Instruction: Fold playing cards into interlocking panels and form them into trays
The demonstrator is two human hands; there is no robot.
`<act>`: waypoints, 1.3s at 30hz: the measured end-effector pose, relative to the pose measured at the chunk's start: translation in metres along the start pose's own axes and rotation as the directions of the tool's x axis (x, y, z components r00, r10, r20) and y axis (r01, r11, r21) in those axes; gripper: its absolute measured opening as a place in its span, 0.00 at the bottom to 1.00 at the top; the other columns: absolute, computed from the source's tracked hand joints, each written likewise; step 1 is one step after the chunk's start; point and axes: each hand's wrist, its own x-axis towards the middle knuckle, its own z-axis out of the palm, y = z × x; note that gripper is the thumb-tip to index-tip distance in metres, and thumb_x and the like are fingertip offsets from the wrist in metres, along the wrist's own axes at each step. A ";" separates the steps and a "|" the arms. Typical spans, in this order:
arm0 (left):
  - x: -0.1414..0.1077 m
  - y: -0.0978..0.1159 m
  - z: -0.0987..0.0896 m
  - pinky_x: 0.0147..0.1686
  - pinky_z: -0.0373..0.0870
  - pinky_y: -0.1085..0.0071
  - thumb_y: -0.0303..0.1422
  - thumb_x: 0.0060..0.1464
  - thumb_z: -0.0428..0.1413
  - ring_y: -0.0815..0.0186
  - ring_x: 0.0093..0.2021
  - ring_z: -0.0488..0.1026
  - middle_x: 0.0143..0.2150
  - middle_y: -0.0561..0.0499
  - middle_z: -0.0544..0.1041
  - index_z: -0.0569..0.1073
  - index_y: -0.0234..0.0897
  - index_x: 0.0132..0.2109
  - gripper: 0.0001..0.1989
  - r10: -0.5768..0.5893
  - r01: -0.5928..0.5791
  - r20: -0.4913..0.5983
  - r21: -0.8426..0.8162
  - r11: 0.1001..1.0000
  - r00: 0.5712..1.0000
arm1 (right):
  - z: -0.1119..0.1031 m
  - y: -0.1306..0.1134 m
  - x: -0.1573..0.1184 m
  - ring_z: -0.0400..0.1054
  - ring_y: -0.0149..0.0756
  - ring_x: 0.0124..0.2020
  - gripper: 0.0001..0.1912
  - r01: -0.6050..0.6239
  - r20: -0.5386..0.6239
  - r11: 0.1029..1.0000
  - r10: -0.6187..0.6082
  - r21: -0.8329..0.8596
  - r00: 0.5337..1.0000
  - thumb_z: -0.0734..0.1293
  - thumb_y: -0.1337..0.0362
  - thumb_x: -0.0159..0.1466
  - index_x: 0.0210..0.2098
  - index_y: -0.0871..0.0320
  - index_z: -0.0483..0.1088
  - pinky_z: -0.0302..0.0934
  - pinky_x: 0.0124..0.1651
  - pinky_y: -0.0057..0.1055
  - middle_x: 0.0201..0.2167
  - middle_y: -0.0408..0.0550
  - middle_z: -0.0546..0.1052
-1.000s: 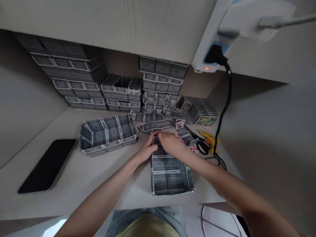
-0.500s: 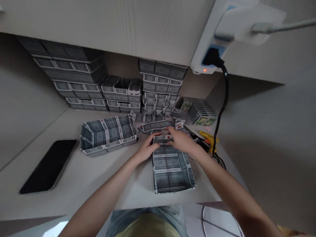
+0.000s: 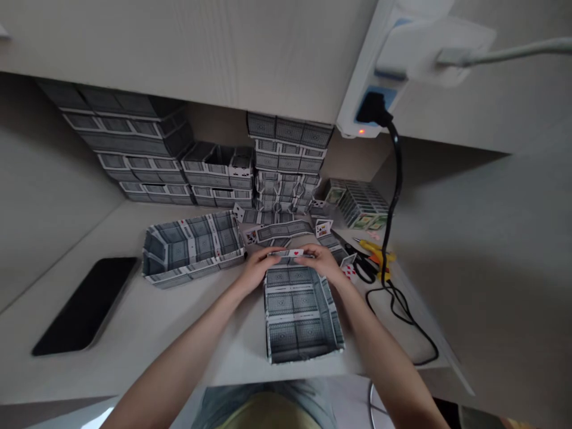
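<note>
An open box made of playing cards lies near the desk's front edge, its patterned card backs facing up. At its far end, my left hand pinches the left part of the end wall between thumb and fingers. My right hand grips the same wall from the right, thumb inside and fingers behind. Between the two hands a white card edge with a red heart shows on the wall's top. A second card box, longer and open on top, sits to the left, apart from my hands.
Stacked card boxes stand at the back left, and another card stack at the back centre. Scissors, a yellow-handled tool and a black cable are on the right. A phone lies left; a power strip hangs above.
Both hands have settled lower on the box's far wall, and my right hand has drawn back from above it. The view has shifted slightly; the box appears a little further left and nearer.
</note>
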 end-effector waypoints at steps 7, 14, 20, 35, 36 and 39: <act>0.001 -0.003 0.000 0.43 0.62 0.71 0.32 0.45 0.48 0.64 0.42 0.69 0.42 0.51 0.75 0.72 0.34 0.43 0.17 0.048 -0.048 0.000 0.045 0.998 0.999 | 0.008 0.001 0.004 0.69 0.36 0.28 0.13 0.006 -0.199 0.999 -0.016 -0.050 0.980 0.71 0.60 0.41 0.25 0.59 0.70 0.62 0.34 0.31 0.24 0.45 0.75; -0.007 0.001 0.001 0.39 0.65 0.72 0.28 0.46 0.43 0.64 0.39 0.71 0.39 0.51 0.76 0.73 0.34 0.43 0.20 0.087 -0.052 -0.104 0.299 0.953 0.991 | -0.011 -0.002 -0.007 0.70 0.41 0.36 0.23 -0.071 -0.198 0.973 0.116 0.221 0.973 0.57 0.45 0.56 0.31 0.58 0.70 0.61 0.41 0.37 0.31 0.51 0.76; -0.019 0.021 -0.008 0.36 0.65 0.73 0.28 0.45 0.45 0.64 0.37 0.72 0.38 0.53 0.77 0.74 0.40 0.42 0.18 0.032 0.079 -0.164 0.628 0.774 0.986 | -0.014 -0.005 -0.014 0.66 0.41 0.45 0.26 -0.129 -0.032 0.940 0.147 0.315 0.989 0.51 0.46 0.59 0.38 0.57 0.69 0.56 0.49 0.39 0.42 0.52 0.73; -0.030 0.061 -0.006 0.30 0.63 0.70 0.38 0.50 0.46 0.59 0.34 0.73 0.32 0.43 0.77 0.74 0.39 0.34 0.14 -0.127 -0.007 0.041 0.966 0.260 0.991 | -0.014 -0.037 -0.042 0.45 0.36 0.59 0.39 0.034 0.463 0.999 -0.042 0.025 0.885 0.65 0.57 0.54 0.60 0.52 0.42 0.38 0.59 0.38 0.60 0.48 0.51; -0.028 0.061 -0.005 0.31 0.63 0.70 0.37 0.51 0.45 0.59 0.33 0.73 0.31 0.43 0.77 0.74 0.39 0.33 0.14 -0.123 -0.018 0.049 0.970 0.241 0.991 | -0.010 -0.038 -0.042 0.44 0.35 0.60 0.38 0.025 0.462 0.996 -0.059 0.080 0.885 0.64 0.57 0.55 0.59 0.52 0.43 0.38 0.59 0.37 0.60 0.48 0.49; -0.025 0.059 0.000 0.31 0.63 0.68 0.32 0.51 0.44 0.58 0.33 0.73 0.29 0.41 0.76 0.74 0.35 0.32 0.14 -0.090 -0.032 0.049 0.982 0.184 0.995 | -0.001 -0.034 -0.038 0.44 0.35 0.60 0.34 0.025 0.423 0.965 -0.138 0.261 0.896 0.62 0.59 0.56 0.59 0.52 0.45 0.40 0.58 0.36 0.60 0.48 0.51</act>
